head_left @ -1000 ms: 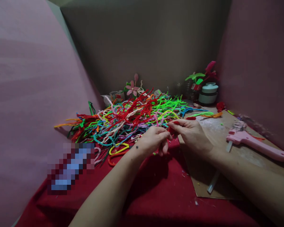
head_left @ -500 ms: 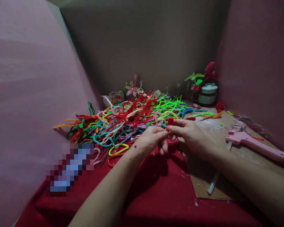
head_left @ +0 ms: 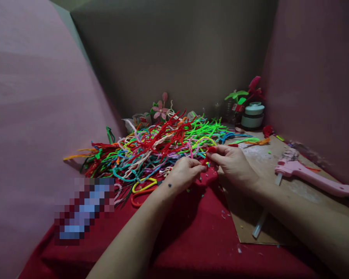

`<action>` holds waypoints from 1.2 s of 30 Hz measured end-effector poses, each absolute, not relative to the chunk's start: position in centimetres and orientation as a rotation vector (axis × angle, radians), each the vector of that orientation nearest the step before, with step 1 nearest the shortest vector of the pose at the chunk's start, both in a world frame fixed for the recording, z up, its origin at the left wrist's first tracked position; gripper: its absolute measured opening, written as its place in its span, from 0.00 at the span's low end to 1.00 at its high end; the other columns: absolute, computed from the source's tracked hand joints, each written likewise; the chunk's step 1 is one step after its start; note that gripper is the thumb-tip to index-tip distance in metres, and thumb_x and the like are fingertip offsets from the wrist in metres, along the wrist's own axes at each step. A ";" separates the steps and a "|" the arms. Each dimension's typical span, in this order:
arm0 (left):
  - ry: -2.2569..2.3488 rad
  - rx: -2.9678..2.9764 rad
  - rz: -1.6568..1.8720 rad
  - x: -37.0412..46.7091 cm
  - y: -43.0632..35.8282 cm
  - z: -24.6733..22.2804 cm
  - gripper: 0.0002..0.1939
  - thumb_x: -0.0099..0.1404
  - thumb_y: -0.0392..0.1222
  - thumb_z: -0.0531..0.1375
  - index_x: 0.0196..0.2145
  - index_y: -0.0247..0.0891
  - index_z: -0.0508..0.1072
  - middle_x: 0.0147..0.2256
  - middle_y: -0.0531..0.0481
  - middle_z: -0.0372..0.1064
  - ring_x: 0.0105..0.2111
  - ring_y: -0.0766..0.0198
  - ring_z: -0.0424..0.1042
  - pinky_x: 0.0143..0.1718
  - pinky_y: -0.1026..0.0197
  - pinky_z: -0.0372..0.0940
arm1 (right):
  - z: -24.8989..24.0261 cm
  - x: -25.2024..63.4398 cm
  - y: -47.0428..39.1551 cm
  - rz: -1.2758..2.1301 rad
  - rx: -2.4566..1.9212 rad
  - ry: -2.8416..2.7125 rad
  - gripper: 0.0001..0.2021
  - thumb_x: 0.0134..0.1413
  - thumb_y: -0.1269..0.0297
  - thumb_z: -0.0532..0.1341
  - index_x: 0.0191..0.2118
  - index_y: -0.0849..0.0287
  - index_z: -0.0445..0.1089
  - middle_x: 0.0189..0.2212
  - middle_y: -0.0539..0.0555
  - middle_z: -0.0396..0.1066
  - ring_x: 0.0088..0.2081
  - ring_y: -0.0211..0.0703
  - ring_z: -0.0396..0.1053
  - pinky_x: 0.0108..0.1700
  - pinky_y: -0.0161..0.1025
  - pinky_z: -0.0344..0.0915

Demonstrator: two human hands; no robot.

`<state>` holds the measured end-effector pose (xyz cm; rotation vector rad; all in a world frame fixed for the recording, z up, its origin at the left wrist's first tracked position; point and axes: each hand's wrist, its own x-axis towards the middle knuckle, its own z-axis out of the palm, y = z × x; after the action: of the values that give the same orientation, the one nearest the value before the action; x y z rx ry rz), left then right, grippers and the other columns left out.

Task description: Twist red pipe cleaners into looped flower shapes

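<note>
At the far left, a blue item [head_left: 85,209], blurred by pixelation, is lying on the red cloth [head_left: 192,240], well to the left of the left hand. A broad, tangled heap of multicolored pipe cleaners [head_left: 163,143] is spreading beyond both hands, mostly ahead of the left one. Scissors [head_left: 144,188] with yellow and orange-red handle loops are resting just left of the left wrist, and a pink pipe-cleaner flower [head_left: 160,110] is standing behind the heap.

The left hand [head_left: 184,172] is closing its thumb and fingers at the lower end of a small red fuzzy strip [head_left: 211,150]. The right hand [head_left: 234,162] is pinching the same strip higher up, between thumb and forefinger, so the piece is being held between the two hands, above the cloth.

Under and beyond the right forearm, a cardboard sheet [head_left: 235,211] is lying on the cloth. A translucent glue stick [head_left: 259,226] is passing beneath that forearm toward a pink glue gun [head_left: 314,176], which is lying to the right of the right hand. Farther ahead of that hand, a pale blue lidded jar [head_left: 252,118] is standing beside green leaves [head_left: 237,94].
</note>
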<state>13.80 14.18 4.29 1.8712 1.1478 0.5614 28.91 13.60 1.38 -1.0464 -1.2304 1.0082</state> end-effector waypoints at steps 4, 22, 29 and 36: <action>1.151 1.692 0.502 13.8 14.2 4.5 0.11 0.54 0.42 0.56 0.19 0.33 0.67 0.13 0.56 0.60 0.10 0.75 0.53 0.13 0.69 0.49 | 1.3 28.8 13.5 0.783 -1.073 -1.359 0.08 0.46 0.62 0.60 0.28 0.63 0.70 0.20 0.48 0.66 0.21 0.32 0.59 0.23 0.31 0.55; 1.363 2.258 0.594 20.0 20.4 5.0 0.08 0.54 0.42 0.57 0.24 0.36 0.72 0.19 0.53 0.68 0.20 0.69 0.66 0.22 0.68 0.57 | 1.4 27.2 10.2 0.200 -0.715 -1.947 0.15 0.54 0.65 0.54 0.17 0.61 0.58 0.14 0.47 0.58 0.18 0.31 0.53 0.24 0.32 0.49; 1.476 2.470 0.670 22.1 20.7 4.9 0.13 0.56 0.46 0.55 0.27 0.37 0.76 0.25 0.47 0.72 0.28 0.64 0.67 0.30 0.64 0.57 | 1.0 27.3 10.8 0.194 -0.779 -1.949 0.16 0.54 0.64 0.53 0.18 0.61 0.59 0.15 0.49 0.61 0.18 0.31 0.55 0.23 0.32 0.49; 1.695 2.345 0.945 15.2 21.5 8.0 0.14 0.56 0.45 0.54 0.28 0.36 0.76 0.24 0.51 0.72 0.25 0.67 0.67 0.28 0.68 0.57 | 0.7 26.8 10.1 0.278 -0.756 -1.989 0.16 0.56 0.65 0.51 0.18 0.60 0.58 0.16 0.48 0.59 0.19 0.32 0.55 0.25 0.32 0.50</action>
<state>15.22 21.46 8.02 2.3451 1.6951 0.9452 26.84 10.06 0.72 -0.7557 -1.9893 0.2782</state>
